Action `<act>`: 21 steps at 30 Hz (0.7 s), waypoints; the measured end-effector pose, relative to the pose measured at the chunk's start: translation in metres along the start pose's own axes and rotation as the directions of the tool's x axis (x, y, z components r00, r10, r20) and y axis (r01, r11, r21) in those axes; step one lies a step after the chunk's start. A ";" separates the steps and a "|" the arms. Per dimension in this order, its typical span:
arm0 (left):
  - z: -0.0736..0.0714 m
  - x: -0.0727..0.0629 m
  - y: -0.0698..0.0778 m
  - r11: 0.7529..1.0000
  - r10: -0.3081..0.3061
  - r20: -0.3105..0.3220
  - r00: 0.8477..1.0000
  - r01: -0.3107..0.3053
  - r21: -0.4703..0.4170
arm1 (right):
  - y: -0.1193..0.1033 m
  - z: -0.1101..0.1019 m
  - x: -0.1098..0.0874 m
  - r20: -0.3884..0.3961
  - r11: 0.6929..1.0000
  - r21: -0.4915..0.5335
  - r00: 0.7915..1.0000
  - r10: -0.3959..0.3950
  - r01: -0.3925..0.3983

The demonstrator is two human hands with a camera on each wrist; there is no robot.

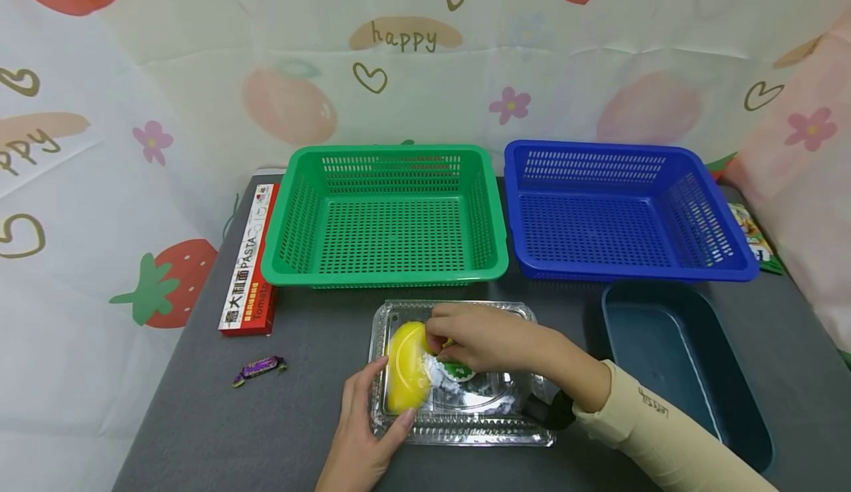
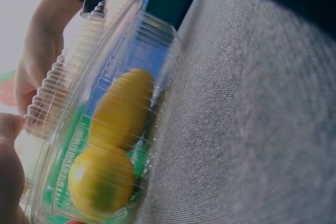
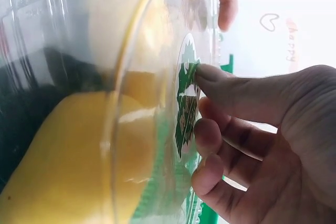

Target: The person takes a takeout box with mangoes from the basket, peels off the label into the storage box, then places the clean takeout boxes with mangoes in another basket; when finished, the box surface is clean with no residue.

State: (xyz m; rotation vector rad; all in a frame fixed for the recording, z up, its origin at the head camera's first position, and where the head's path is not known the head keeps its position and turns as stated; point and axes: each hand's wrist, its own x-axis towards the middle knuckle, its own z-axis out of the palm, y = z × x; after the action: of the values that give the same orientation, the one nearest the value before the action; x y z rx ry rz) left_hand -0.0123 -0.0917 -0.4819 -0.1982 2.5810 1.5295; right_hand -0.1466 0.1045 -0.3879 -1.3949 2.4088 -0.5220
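Note:
A clear plastic clamshell box lies on the table with yellow fruits inside. Two of these fruits show through its side in the left wrist view. My left hand grips the box's near left corner, its thumb over the lid's edge. Over the lid is my right hand, fingers curled, with the thumb and fingertips at a green-and-white sticker. The right wrist view has the thumb tip on the sticker's edge; the index fingertip is partly hidden there.
A green basket and a blue basket stand behind the box. A dark blue tray is at right, under the right forearm. At left lie a red pasta box and a purple-wrapped candy. A green packet sits far right.

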 end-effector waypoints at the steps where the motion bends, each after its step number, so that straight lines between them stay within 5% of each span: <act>1: 0.000 0.000 0.000 1.000 -0.001 0.001 1.000 0.001 0.000 | 0.000 0.000 0.000 0.001 1.000 -0.010 1.000 -0.006 0.006; 21: -0.001 -0.001 0.004 0.999 -0.011 -0.005 1.000 0.011 0.051 | -0.001 0.000 0.001 0.040 0.990 -0.127 0.998 -0.054 0.059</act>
State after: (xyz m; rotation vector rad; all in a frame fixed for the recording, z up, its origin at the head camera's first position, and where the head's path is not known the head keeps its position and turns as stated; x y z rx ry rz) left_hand -0.0122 -0.0910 -0.4777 -0.2107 2.6145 1.4595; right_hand -0.1463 0.1032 -0.3872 -1.5158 2.4167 -0.3573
